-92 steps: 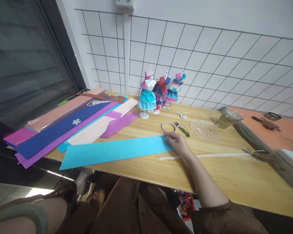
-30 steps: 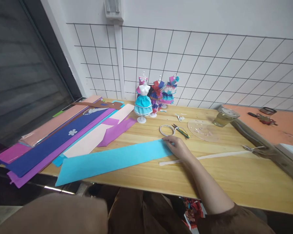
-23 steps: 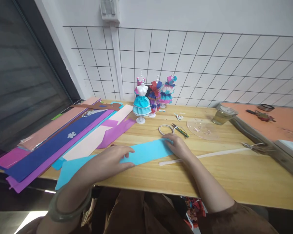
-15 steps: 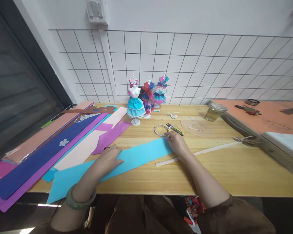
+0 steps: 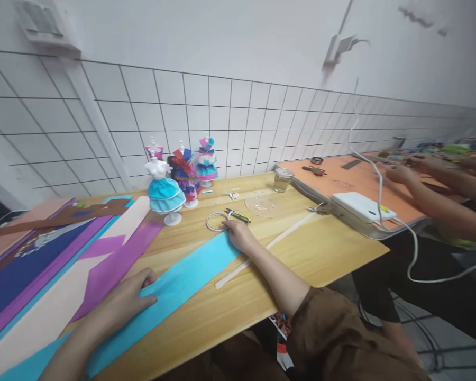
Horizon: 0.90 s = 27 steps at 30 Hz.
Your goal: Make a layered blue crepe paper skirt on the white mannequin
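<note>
A long light-blue crepe paper strip (image 5: pixel 190 275) runs slantwise across the table under both my hands. My left hand (image 5: pixel 127 299) is on its near part, with the upper edge between thumb and curled fingers and the paper slightly raised there. My right hand (image 5: pixel 238 235) grips the far end, fingertips pressed together. Just beyond that hand lie a white ring (image 5: pixel 207 222) and yellow-green snips (image 5: pixel 240 216). A narrow pale strip (image 5: pixel 281 239) passes beneath my right forearm. Behind stands a small white dress form (image 5: pixel 164 196) in a tiered blue skirt.
More dressed forms (image 5: pixel 206 164) stand near the wall grid. Coloured sheets (image 5: pixel 67 270) overlap at the left. A clear dish (image 5: pixel 259 205) and lidded cup (image 5: pixel 282 181) sit farther back. On the orange neighbouring table are a white box (image 5: pixel 359 206) and another person's arms (image 5: pixel 432 198).
The view has swung right, bringing the neighbouring table and another person's arms into sight. My left hand's fingers have curled at the blue strip's edge. My right hand stays at its far end.
</note>
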Each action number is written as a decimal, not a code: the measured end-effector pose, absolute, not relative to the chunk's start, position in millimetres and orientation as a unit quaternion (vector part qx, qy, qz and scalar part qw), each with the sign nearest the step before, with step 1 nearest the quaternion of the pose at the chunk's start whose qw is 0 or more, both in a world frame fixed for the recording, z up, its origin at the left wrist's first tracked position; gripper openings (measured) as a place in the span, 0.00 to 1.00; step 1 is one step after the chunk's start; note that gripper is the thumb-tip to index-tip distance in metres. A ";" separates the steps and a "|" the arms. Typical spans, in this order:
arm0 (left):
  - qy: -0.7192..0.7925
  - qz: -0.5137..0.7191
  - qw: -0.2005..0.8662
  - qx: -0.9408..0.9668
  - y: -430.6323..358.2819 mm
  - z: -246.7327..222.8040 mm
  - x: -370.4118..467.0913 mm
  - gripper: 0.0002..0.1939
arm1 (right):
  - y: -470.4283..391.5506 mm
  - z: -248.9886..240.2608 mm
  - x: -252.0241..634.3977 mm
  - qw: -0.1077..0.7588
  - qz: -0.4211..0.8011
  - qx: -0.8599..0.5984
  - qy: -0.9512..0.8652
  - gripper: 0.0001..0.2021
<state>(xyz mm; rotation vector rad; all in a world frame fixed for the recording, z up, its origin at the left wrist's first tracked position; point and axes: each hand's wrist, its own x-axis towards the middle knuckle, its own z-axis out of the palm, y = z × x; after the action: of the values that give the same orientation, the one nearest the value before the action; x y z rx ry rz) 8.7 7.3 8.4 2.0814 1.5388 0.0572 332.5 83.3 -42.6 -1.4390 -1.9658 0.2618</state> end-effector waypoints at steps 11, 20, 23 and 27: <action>0.526 0.049 0.295 0.797 29.0 20.3 -7.9 0.25 | 74.1 -24.3 324.2 0.390 0.197 -0.510 -0.741 0.17; 0.543 0.002 0.243 0.804 45.8 37.8 11.7 0.29 | 61.6 -7.8 332.1 0.331 0.277 -0.461 -0.775 0.25; 0.537 0.016 0.244 0.807 57.1 34.4 14.4 0.27 | 66.1 -11.2 339.9 0.311 0.261 -0.474 -0.781 0.22; 0.513 0.069 0.256 0.816 68.4 22.9 23.8 0.21 | 71.3 -16.0 345.1 0.283 0.212 -0.501 -0.790 0.15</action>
<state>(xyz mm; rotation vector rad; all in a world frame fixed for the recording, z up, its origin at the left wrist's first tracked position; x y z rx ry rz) 23.8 68.4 22.9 2.2150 1.3922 0.1879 345.1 71.3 -16.0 -1.3415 -2.1138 0.5685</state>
